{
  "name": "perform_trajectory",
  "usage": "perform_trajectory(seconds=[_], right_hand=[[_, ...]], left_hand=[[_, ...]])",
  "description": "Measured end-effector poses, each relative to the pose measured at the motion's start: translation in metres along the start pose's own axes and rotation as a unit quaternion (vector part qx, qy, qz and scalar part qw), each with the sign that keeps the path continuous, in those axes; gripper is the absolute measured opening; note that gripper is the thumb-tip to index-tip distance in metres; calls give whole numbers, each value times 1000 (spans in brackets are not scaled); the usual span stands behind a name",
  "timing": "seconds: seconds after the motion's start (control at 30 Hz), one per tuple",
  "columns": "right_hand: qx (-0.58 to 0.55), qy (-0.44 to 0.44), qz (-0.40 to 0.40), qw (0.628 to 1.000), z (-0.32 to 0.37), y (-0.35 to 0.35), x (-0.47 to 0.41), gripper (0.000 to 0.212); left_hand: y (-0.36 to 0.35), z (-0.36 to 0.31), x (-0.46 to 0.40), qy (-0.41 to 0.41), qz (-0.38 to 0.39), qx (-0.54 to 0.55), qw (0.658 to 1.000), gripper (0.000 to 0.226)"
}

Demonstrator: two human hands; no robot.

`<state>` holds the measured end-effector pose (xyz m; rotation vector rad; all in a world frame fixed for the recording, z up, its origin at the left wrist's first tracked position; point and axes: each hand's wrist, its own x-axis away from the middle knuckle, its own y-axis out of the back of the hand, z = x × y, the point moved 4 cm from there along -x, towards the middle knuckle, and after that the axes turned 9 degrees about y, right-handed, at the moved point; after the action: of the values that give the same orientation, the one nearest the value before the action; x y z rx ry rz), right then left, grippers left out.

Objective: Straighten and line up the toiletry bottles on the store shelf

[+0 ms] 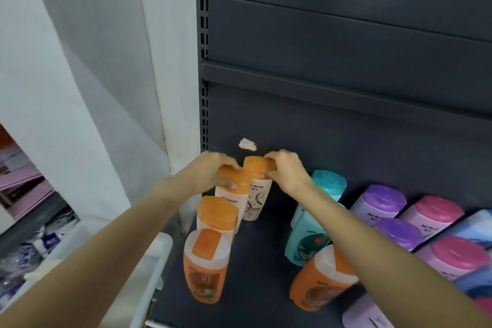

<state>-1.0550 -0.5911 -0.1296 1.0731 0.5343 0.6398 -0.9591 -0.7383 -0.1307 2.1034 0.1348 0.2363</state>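
Two bare forearms enter from near edge, one at left, one at right. No sleeves in view on either arm. Left hand (213, 172) bare: no glove, ring or watch seen. Right hand (286, 172) likewise bare, wrist unadorned. Fingernails short, unpainted where visible. Both arms slender, narrowing toward wrists.

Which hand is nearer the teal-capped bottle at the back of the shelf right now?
Right. The right hand grips an orange cap just left of the teal-capped bottle, its wrist almost beside it. The left hand grips the other orange cap further left, with both orange-capped bottles between.
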Motion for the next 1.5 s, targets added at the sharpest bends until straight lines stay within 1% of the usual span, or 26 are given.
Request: perform_trajectory(seconds=[0.13,0.3,0.4,0.5,0.57,0.63,0.83,0.97,1.1,1.3,1.37,1.5], right_hand=[[-29,-3,-31,999,9,-6,-4,52],[-58,-2,-56,997,10,-15,-3,54],[-58,13,-47,997,11,-15,-4,54],[-14,52,-15,998,11,-14,-4,48],[6,61,-13,998,8,-13,-5,45],[-9,55,-31,998,5,-14,-6,44],[-113,58,-107,986,-1,-22,3,38],[-104,52,-131,985,0,-24,6,37],[-143,43,-158,976,5,-26,3,33],[-158,32,-219,962,5,-35,9,24],[-148,38,-205,967,4,-31,7,22],[-87,44,-151,984,7,-25,1,26]], left_hand=[[1,2,2,8,-4,5,1000,42],[1,-1,3,2,-2,-2,1000,42],[0,-2,1,7,2,-7,1000,43],[2,-3,1,9,6,-8,1000,44],[1,-3,1,8,5,-8,1000,44],[1,-2,0,13,5,-9,1000,44],[1,0,-2,9,9,-10,1000,45],[0,-1,-3,8,12,-13,1000,46],[1,-1,-3,5,12,-8,1000,45],[0,1,-2,0,8,-10,1000,45],[1,0,-2,-1,7,-10,1000,45],[1,-3,-1,-13,8,-26,1000,49]])
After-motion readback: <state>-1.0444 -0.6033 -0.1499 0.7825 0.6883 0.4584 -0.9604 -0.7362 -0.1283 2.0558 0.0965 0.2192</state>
